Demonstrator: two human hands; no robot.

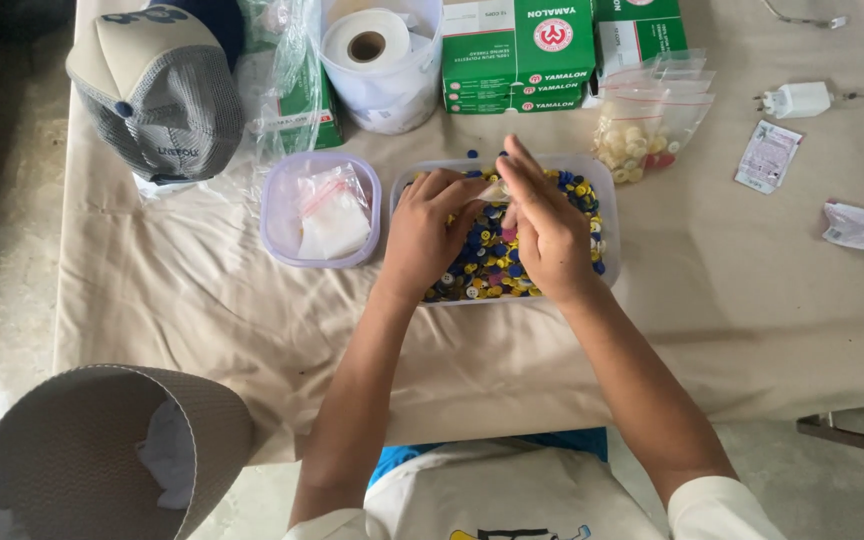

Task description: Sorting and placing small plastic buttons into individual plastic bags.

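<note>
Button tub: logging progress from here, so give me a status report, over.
Left hand and right hand together over the button tub, pinching a small clear bag. Tub full of mixed coloured buttons. Nothing in the way.

Person seen from above. Both forearms are bare; cream-white sleeves end near the elbows, at the lower frame edge. The shirt is the same cream-white, with a dark and yellow-blue printed mark partly visible at its lower centre. A strip of bright blue fabric shows above the shirt. No rings, watch or gloves show on the left hand (430, 232) or right hand (544, 228).
</note>
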